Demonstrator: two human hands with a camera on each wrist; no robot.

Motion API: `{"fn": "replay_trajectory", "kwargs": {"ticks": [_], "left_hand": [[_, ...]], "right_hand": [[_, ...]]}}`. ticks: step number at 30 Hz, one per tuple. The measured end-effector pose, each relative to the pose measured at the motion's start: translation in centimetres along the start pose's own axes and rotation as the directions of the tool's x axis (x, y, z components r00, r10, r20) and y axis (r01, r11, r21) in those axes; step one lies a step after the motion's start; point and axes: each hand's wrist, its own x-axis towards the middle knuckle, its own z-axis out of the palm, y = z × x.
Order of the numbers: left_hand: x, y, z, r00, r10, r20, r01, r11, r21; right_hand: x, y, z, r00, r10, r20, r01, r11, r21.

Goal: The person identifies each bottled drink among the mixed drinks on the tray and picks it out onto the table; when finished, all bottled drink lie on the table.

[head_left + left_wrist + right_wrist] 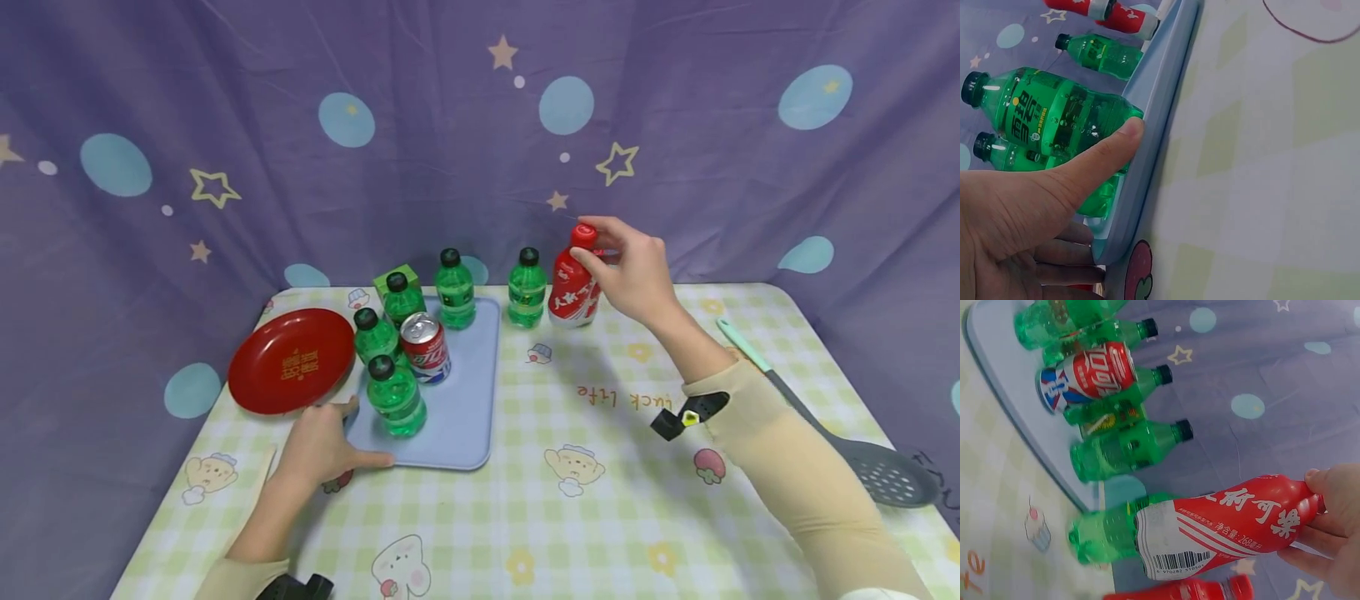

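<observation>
My right hand (633, 271) pinches a red-and-white cola bottle (574, 292) near its red cap, thumb on one side and fingers on the other. The bottle stands upright at the back of the table in the head view, beside a green soda bottle (527, 290). At the near left corner of a light blue tray (468, 417), my left hand (318, 446) lies with thumb extended along the front rim and fingers at the left side. On the tray stand several green soda bottles (396, 398) and a red, white and blue can (426, 350).
A second red bottle (1179, 591) shows beside the held one in the right wrist view. Left of the tray lies a red plate (292, 360). A slotted turner (888, 473) with a mint handle lies at the right. A purple curtain (450, 167) hangs behind the table.
</observation>
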Motion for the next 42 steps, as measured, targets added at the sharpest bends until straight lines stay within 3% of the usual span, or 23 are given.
{"fn": "replay_trajectory", "kwargs": {"ticks": [11,19,42], "left_hand": [[0.0,0.0,0.0,1.0,0.005,-0.008,-0.005,1.0,-0.006],[0.0,0.0,-0.1,1.0,-0.015,0.01,0.015,1.0,-0.022],[-0.1,-0.1,0.2,1.0,-0.014,0.002,0.014,0.999,-0.048]], "right_hand": [[-0.1,2.8,-3.4,0.997,0.03,-0.065,-0.035,0.996,-0.081],[-0.4,4.7,-4.7,0.995,0.048,-0.092,-0.058,0.992,-0.112],[-0.6,10.0,-3.3,0.969,0.217,-0.118,-0.226,0.972,-0.071]]}}
